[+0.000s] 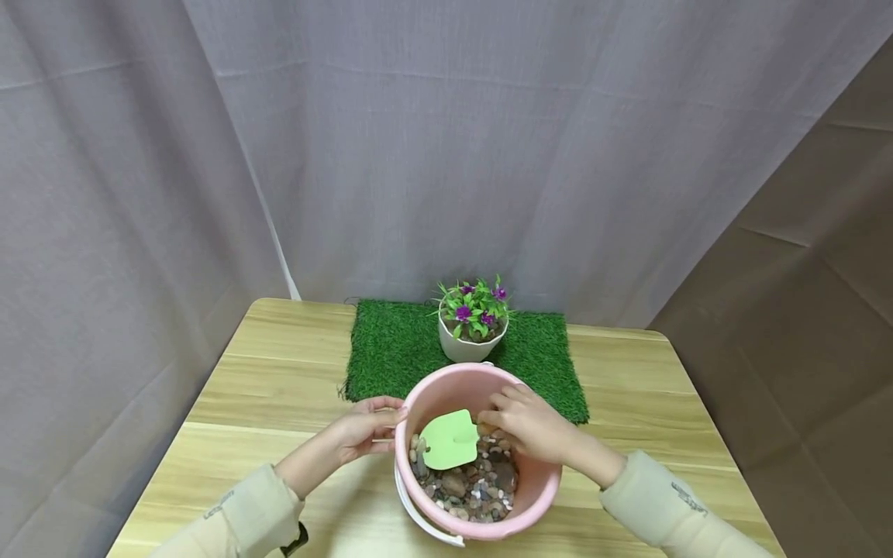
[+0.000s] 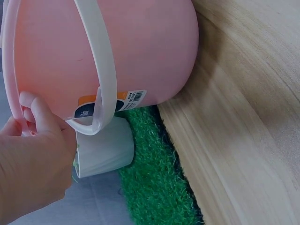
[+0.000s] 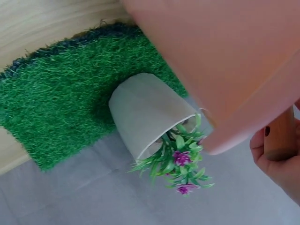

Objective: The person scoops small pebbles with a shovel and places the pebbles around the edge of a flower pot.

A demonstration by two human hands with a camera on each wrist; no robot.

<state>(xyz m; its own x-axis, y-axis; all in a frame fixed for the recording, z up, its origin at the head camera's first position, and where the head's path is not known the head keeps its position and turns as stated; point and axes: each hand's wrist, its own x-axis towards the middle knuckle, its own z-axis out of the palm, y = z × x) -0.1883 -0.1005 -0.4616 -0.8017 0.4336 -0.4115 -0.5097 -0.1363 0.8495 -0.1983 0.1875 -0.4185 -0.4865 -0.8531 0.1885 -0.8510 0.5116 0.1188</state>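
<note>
A pink bucket stands on the wooden table, with pebbles of mixed colours and sizes in its bottom. My left hand holds the bucket's left rim, the thumb and fingers pinching its edge in the left wrist view. Reaching over the right rim, my right hand grips a small shovel by its wooden handle. The shovel's light green blade lies tilted above the pebbles inside the bucket. In the head view, the right hand hides most of the handle.
Behind the bucket, a white pot with purple flowers stands on a green artificial turf mat. The bucket's white carrying handle hangs down at its front left. Grey curtains close off the table's back and left.
</note>
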